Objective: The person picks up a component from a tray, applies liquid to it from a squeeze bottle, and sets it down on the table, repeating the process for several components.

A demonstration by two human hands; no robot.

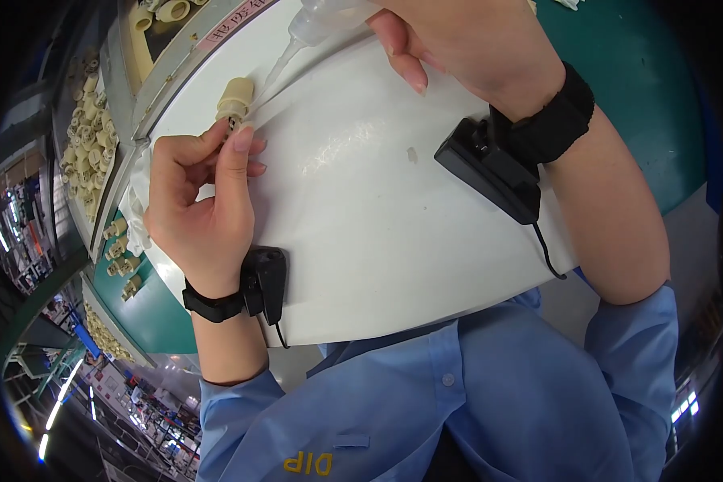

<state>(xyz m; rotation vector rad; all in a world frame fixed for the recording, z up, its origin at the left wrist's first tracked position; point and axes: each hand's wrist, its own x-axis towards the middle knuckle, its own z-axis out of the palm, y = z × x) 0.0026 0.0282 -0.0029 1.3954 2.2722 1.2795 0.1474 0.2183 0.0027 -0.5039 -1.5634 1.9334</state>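
Dispensing step, judged: the left hand (pixel 205 205) pinches a beige plastic fitting (pixel 235 100) between its fingertips above the white sheet (pixel 361 209), long axis roughly upright in the view, wider end away from the fingers. The right hand (pixel 466 40) grips a squeeze bottle (pixel 317 20), its nozzle touching the fitting's side. Next likely requires a steady, gentle squeeze.

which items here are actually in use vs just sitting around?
In use:
- left hand pinching a beige fitting
- right hand holding a squeeze bottle, nozzle at the fitting
- white sheet under both

Lying about:
- tray of beige parts
- loose fittings on the green bench
- metal box with more parts
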